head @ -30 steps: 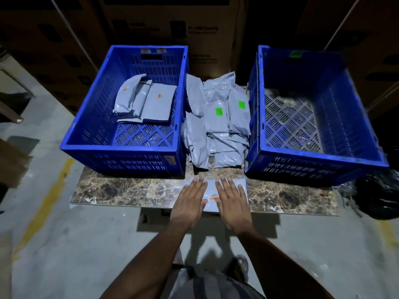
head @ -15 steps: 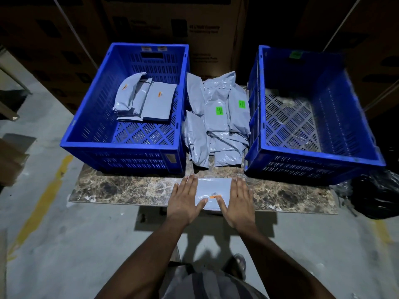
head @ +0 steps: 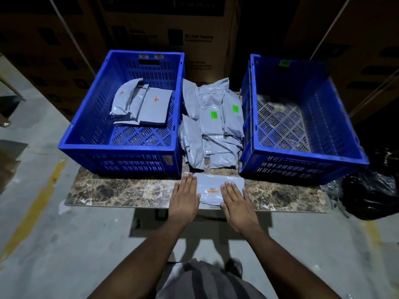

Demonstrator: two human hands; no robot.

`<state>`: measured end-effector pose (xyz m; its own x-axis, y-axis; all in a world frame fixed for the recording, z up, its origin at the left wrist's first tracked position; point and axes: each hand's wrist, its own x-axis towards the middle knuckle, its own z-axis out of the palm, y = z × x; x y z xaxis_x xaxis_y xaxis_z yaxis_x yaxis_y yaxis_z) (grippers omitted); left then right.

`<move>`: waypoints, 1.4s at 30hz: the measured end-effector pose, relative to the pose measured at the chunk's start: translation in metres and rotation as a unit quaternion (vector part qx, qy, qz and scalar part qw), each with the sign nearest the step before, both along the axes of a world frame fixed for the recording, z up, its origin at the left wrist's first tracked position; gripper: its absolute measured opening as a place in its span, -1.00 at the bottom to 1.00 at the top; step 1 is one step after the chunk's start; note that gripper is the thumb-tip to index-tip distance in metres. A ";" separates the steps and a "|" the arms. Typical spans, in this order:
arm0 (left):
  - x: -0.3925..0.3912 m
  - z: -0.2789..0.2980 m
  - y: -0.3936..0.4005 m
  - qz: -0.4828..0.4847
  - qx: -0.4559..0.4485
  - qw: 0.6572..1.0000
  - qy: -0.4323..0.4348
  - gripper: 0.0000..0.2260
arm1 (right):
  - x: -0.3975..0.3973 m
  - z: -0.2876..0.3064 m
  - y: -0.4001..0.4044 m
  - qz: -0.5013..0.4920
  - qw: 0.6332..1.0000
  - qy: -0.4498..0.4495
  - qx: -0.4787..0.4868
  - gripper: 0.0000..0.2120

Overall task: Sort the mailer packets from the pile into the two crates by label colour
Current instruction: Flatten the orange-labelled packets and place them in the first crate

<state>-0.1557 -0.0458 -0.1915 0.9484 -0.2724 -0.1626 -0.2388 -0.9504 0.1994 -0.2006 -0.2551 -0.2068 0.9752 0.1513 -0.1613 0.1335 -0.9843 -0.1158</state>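
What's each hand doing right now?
Left hand: open, flat on the orange-label packet's left edge.
Right hand: open, flat on its right side.

A grey packet (head: 212, 190) with an orange label lies flat just before the pile (head: 212, 124). The left crate (head: 121, 145) holds orange-labelled packets (head: 142, 104). The right crate (head: 302, 152) stands beside the pile.

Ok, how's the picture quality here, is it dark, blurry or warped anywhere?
Head view: dim overall, the cardboard boxes behind nearly lost in shadow; the light falls mostly on the pile of packets and marble table; wide-angle bending bows the left crate and right crate outward; the box print is too soft to read; the orange label between the left hand and right hand reads clearly as a colour.
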 end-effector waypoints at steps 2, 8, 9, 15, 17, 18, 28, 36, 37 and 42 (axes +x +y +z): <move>0.001 -0.001 -0.004 -0.026 -0.026 0.999 -0.002 -0.47 | 0.006 0.007 0.006 0.005 1.000 -0.012 0.017 -0.43; 0.000 -0.021 0.012 -0.167 0.031 0.985 0.021 -0.38 | 0.006 -0.006 0.011 0.087 0.996 0.016 -0.019 -0.38; 0.000 -0.024 0.016 -0.168 0.037 0.985 0.017 -0.36 | 0.005 -0.006 0.010 0.086 0.996 0.017 -0.020 -0.37; -0.015 -0.020 0.016 -0.107 0.054 0.992 0.029 -0.20 | -0.010 -0.004 0.002 0.051 0.999 0.009 -0.004 -0.27; -0.020 -0.017 0.019 -0.097 0.069 0.992 0.033 -0.15 | -0.017 -0.003 -0.001 0.039 0.999 0.017 -0.008 -0.25; -0.021 -0.016 0.020 -0.093 0.074 0.992 0.038 -0.14 | -0.020 -0.002 -0.003 0.027 0.999 0.021 -0.009 -0.24; -0.013 0.004 0.015 -0.090 0.027 0.995 0.008 -0.41 | 0.002 0.017 0.009 -0.021 0.998 -0.044 0.041 -0.45; 0.006 0.001 0.011 -0.075 0.043 0.994 0.064 -0.44 | 0.024 -0.005 0.013 0.020 1.000 0.017 0.014 -0.37; 0.005 0.000 0.011 -0.070 0.046 0.994 0.066 -0.43 | 0.023 -0.006 0.013 0.008 1.000 0.015 0.013 -0.36; 0.005 -0.002 0.014 -0.047 0.078 0.993 0.069 -0.38 | 0.019 -0.011 0.011 -0.027 0.999 0.015 0.014 -0.31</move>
<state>-0.1507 -0.0316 -0.1935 0.8856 -0.3204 -0.3363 -0.3093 -0.9469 0.0875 -0.1813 -0.2444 -0.2173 0.9769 0.1027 -0.1872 0.0755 -0.9862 -0.1471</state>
